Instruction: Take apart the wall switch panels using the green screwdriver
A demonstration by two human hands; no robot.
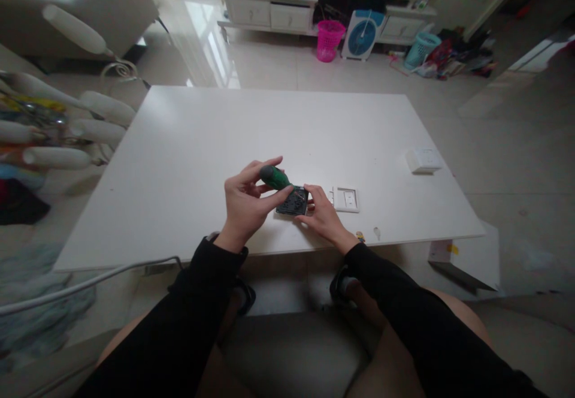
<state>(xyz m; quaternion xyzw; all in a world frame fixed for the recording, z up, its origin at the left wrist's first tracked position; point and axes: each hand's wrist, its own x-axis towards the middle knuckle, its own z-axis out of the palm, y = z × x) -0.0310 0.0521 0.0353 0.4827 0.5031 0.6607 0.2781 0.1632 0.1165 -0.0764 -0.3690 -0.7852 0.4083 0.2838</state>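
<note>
My left hand [248, 203] is closed around a screwdriver [275, 177] with a green and black handle. The screwdriver leans over a small square part [291, 202], dark like the back of a wall switch or socket, and its tip seems to meet the upper right of that part. My right hand [324, 215] grips the dark part by its right side, thumb and fingers at the edges. Just right of that hand lies a white wall switch plate [348, 199] with a frame. Whether the screwdriver sits in a screw is too small to tell.
The white table [202, 146] spans the view before me. A white box-shaped piece [423, 161] stands toward its right edge. Near the front edge lie a tiny colourful figure [360, 236] and a small pale item [377, 232]. A lamp's white shades [108, 107] reach in from the left.
</note>
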